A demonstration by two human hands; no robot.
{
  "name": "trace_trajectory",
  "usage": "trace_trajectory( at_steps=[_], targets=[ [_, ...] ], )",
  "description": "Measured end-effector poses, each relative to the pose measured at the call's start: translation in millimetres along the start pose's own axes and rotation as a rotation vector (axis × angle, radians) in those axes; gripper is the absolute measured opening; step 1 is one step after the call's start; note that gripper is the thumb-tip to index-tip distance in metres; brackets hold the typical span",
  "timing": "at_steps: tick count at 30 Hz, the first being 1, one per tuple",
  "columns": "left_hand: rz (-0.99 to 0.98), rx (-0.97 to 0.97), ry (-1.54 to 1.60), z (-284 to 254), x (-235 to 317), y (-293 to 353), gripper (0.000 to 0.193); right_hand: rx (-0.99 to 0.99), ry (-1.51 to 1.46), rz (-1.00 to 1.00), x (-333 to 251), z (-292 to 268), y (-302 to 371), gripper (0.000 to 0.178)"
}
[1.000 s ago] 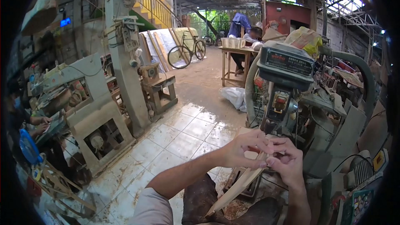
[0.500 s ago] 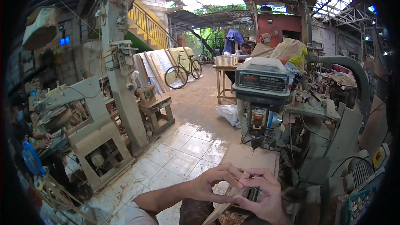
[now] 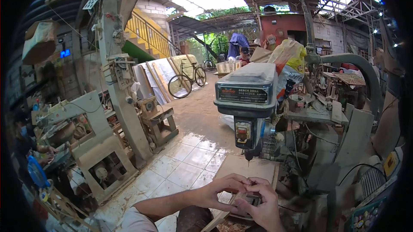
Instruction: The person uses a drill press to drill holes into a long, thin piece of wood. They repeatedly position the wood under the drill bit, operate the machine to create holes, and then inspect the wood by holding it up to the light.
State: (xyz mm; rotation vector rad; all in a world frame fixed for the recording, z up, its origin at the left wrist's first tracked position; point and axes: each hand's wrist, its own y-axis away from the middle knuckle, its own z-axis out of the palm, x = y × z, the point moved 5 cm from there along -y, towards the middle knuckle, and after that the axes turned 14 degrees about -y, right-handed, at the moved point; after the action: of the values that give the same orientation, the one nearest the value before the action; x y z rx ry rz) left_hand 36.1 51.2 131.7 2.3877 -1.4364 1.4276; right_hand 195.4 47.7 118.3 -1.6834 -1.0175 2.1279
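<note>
My left hand (image 3: 221, 194) reaches across from the lower left, its fingers curled and thumb below. Facing it, my right hand (image 3: 263, 202) curls the same way, and the fingertips of both hands meet in a pinch. Whatever small piece sits between them is too covered to make out. A pale wooden strip (image 3: 216, 221) slants up from the lower edge under my hands. Just beyond stands a dusty bench drill (image 3: 246, 90), its thin bit (image 3: 248, 163) pointing down over a flat wooden board (image 3: 254, 169). Part of a metal fixture shows behind my right fingers.
Wood scraps lie on a cluttered bench (image 3: 318, 113) at the right. A bin of small round items (image 3: 368, 219) stands low right. On the left are a post (image 3: 122, 98) and a dusty machine frame (image 3: 92, 139). A bicycle (image 3: 187, 79) and a person (image 3: 244, 55) are farther back.
My view has shifted, so the bench drill appears farther left and its bit now shows. My hands stay pinched together, slightly lower relative to the drill. The person at the back has raised their head.
</note>
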Motion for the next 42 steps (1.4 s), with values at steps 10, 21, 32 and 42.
trace_trajectory(
  at_steps=[10,21,32,42],
  targets=[
    [0.05,-0.011,-0.07,6,-4,-26,0.047,-0.014,-0.057,0.113,8,-23,0,0.031],
    [0.043,-0.026,-0.011,-15,-10,-23,0.034,-0.08,-0.092,0.133,21,-18,-12,0.03],
    [0.053,0.031,-0.02,-40,-37,-11,0.034,-0.09,-0.216,0.238,46,-3,-41,0.033],
    [0.079,0.085,-0.036,-55,-55,-4,0.033,-0.137,-0.168,0.238,61,9,-59,0.031]
  ],
)
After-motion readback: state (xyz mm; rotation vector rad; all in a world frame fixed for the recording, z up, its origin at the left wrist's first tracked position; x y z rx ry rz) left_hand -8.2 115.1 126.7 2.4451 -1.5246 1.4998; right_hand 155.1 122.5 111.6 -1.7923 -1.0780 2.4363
